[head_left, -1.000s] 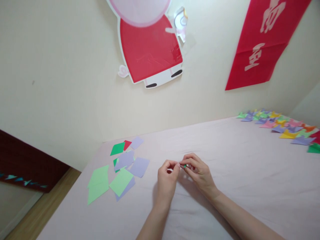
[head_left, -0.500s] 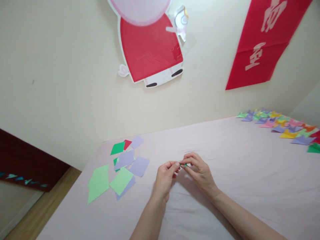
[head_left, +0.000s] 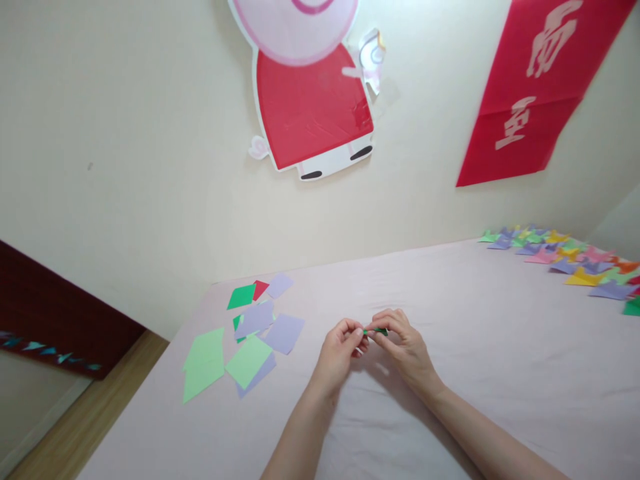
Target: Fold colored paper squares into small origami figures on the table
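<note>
My left hand (head_left: pixel 341 352) and my right hand (head_left: pixel 404 345) meet over the pale pink cloth-covered surface (head_left: pixel 480 347). Both pinch a small folded green paper piece (head_left: pixel 376 331) between thumbs and fingertips; only a thin green strip of it shows. The hands hover just above the cloth, fingers curled tight around the paper. To the left lie loose paper squares (head_left: pixel 247 333) in light green, lilac, dark green and red.
Several folded paper figures (head_left: pixel 570 257) in many colours lie in a row at the far right. The wall behind carries a cartoon cut-out (head_left: pixel 310 100) and a red banner (head_left: pixel 530 93). A wooden floor (head_left: pixel 75 427) and dark red panel (head_left: pixel 60 320) lie left of the surface's edge.
The hands stay pinched on the green paper, shifting a little to the right; the view has tilted slightly, so everything sits lower and more to the right.
</note>
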The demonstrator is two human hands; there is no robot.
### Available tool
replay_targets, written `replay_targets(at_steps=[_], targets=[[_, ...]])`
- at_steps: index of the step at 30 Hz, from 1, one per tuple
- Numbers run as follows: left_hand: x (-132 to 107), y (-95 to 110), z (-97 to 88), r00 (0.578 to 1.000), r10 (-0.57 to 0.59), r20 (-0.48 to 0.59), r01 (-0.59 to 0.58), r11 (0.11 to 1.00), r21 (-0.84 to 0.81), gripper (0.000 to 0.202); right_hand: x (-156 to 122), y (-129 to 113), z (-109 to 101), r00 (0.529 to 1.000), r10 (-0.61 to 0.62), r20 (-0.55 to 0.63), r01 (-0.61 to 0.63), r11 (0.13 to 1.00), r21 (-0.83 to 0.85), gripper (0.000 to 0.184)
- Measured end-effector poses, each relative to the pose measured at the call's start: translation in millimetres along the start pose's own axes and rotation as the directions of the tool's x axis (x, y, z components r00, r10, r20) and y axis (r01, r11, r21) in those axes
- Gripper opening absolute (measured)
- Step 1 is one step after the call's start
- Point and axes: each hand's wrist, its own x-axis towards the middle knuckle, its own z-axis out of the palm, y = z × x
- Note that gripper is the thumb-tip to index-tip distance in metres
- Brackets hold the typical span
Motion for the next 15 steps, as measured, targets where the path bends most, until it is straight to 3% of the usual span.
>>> replay_targets(at_steps=[4, 8, 15], targets=[[-0.8, 2.3, 0.3, 0.984, 0.172, -0.047, -0.160, 0.968, 0.192, 0.013, 0.5, 2.4, 1.5, 0.997, 0.073, 0.000, -0.073, 0.995, 0.063, 0.018], [-4.8, 5.6, 2.2, 0.949, 0.313, -0.023, -0.267, 0.844, 0.464, 0.010, 0.6, 6.8, 1.4, 0.991, 0.135, -0.008, -0.134, 0.985, 0.110, 0.019], [-2.1, 2.3, 2.1, 0.955, 0.291, -0.063, -0.240, 0.879, 0.412, 0.011, -2.3, 15.6, 4.8, 0.974, 0.221, 0.041, -0.224, 0.944, 0.243, 0.025]])
